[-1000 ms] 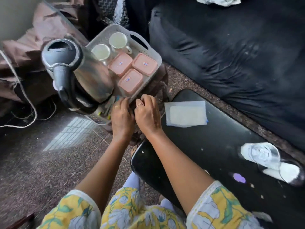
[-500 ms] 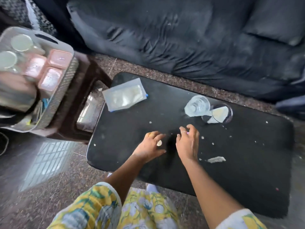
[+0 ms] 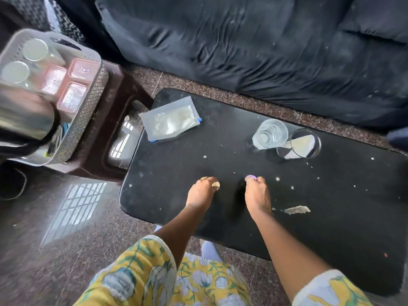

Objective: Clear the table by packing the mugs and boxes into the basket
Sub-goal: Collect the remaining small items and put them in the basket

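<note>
Upper left, the basket holds both mugs and three pink-lidded boxes, so the packing looks finished. Mid-frame on the black table, the left hand pinches a pale scrap. The right hand curls at a purple bit, grip unclear.

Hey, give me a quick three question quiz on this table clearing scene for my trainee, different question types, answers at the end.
1. True or false: the pink-lidded boxes sit inside the basket.
2. How many glasses stand on the black table: A one, B two, C four?
3. Fill in: the right hand pinches a small scrap coloured ___.
Key: 1 true; 2 B; 3 purple.
</note>
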